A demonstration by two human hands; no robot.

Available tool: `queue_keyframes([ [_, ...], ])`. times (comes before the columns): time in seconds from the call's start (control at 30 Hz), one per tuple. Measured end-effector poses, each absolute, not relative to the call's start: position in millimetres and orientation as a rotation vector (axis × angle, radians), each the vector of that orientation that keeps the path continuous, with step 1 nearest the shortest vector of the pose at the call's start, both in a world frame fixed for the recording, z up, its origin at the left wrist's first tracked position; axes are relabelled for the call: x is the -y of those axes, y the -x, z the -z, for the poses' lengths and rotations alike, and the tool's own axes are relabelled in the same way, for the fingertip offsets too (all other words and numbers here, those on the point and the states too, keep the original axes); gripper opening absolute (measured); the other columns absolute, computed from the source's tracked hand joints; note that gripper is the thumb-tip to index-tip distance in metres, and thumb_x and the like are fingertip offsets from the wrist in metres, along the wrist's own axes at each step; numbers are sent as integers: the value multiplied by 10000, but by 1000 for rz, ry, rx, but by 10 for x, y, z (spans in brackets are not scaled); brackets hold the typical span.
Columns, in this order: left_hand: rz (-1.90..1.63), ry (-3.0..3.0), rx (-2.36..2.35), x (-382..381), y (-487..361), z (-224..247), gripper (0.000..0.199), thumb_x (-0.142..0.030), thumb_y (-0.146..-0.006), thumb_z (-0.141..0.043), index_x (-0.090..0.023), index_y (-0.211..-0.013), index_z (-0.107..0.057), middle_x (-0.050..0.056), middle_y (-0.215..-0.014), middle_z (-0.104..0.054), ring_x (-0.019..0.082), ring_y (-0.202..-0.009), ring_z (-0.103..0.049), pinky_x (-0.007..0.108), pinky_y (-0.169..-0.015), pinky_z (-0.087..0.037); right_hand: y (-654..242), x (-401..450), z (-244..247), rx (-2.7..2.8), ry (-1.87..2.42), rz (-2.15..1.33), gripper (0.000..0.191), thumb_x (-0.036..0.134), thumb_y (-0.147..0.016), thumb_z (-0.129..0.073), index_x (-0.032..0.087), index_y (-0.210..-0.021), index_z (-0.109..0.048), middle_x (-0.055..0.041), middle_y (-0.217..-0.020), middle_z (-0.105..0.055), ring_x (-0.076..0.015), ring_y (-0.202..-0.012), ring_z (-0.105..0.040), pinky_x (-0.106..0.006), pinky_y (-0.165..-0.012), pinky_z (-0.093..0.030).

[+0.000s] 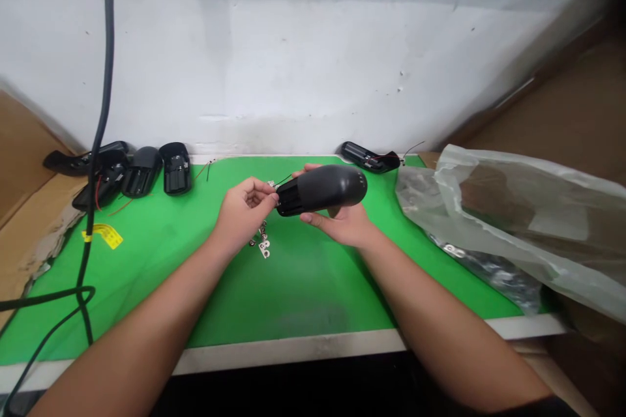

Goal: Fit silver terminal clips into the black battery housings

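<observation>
A black rounded housing [332, 187] with an open slotted end is held above the green mat by my right hand [342, 220], its fingers behind and below the housing and the thumb along the near side. My left hand [249, 205] pinches at the slotted left end; what sits between its fingertips is too small to make out. A thin dark wire rises from that end. Small metal pieces [265, 246] lie on the mat just below my left hand.
Several black housings [176, 169] with wires stand at the back left, another [370, 158] at the back right. A plastic bag [518, 215] with metal parts covers the right side. A black cable [105, 78] hangs at left, near a yellow label [105, 234] and cardboard [29, 202].
</observation>
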State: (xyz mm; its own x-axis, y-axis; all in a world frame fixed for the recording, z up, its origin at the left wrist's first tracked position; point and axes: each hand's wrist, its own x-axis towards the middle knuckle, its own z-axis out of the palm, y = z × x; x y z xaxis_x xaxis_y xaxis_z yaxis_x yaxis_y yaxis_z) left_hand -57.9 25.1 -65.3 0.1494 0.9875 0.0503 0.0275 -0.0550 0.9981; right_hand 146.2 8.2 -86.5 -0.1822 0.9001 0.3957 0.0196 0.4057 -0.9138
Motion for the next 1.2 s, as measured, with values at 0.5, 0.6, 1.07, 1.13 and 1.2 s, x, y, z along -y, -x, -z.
queue_keyframes([
  [0.5, -1096, -1424, -1069, -234, 566, 677, 285, -387, -702, -800, -180, -792, -628, -14, -654, -616, 110, -603, -547, 233, -574, -411, -1451, -42, 839, 1608, 834, -896, 631, 326, -724, -880, 313, -1284, -588, -63, -1332, -705, -270, -1262, -672, -541, -1201, -459],
  [0.6, -1103, -1422, -1042, -235, 558, 697, 333, -431, -709, -818, -188, -797, -607, -22, -661, -592, 108, -608, -531, 230, -573, -400, -1448, -48, 851, 1619, 832, -904, 638, 355, -720, -885, 330, -1283, -587, -62, -1351, -691, -274, -1289, -654, -568, -1225, -423],
  [1.07, -926, -1070, -827, -230, 627, 581, 594, -529, -569, -952, -163, -955, -688, 26, -819, -703, 107, -679, -599, 227, -622, -457, -1491, -29, 701, 1375, 746, -1122, 695, 485, -689, -906, 334, -1268, -553, -50, -1307, -711, -254, -1243, -686, -465, -1140, -537],
  [1.13, -885, -1009, -804, -231, 628, 560, 549, -481, -554, -966, -160, -914, -703, 33, -824, -707, 105, -674, -604, 221, -603, -450, -1489, -19, 686, 1368, 748, -1138, 709, 513, -675, -907, 330, -1263, -555, -55, -1305, -715, -265, -1239, -691, -477, -1133, -545],
  [1.2, -846, -976, -789, -233, 626, 549, 483, -434, -548, -965, -161, -832, -686, 22, -769, -692, 101, -642, -597, 211, -569, -428, -1488, -11, 679, 1374, 758, -1157, 718, 531, -665, -908, 325, -1260, -563, -60, -1320, -713, -280, -1250, -688, -494, -1137, -543],
])
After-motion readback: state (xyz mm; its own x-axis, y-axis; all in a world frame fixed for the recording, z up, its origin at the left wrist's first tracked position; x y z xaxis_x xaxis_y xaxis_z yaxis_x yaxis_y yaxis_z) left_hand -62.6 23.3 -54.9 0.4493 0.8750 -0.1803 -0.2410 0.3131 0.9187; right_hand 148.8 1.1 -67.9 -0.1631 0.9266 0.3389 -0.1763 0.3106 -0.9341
